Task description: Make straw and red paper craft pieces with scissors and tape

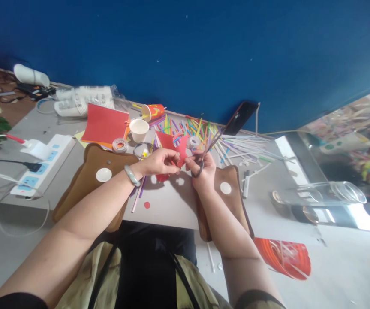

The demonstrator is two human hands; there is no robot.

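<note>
My left hand [159, 163], a bracelet at its wrist, is closed in a pinch on a piece of red paper [183, 148] above the table. On the right, my right hand [206, 174] has its fingers around a pair of scissors [199, 170], whose blades point up and away. The fingertips of that hand are also close to the red paper; whether they touch it I cannot tell. Near the table's front edge lies a small red paper disc [146, 205]. Behind the left hand is another red paper piece [165, 139], partly hidden.
Brown pads [91, 189] lie under both forearms. Around the hands are a white paper cup [139, 129], tape rolls [119, 145], red sheets [106, 124] and many coloured straws [188, 128]. A power strip [43, 165] is left; a clear jar [320, 193] lies right.
</note>
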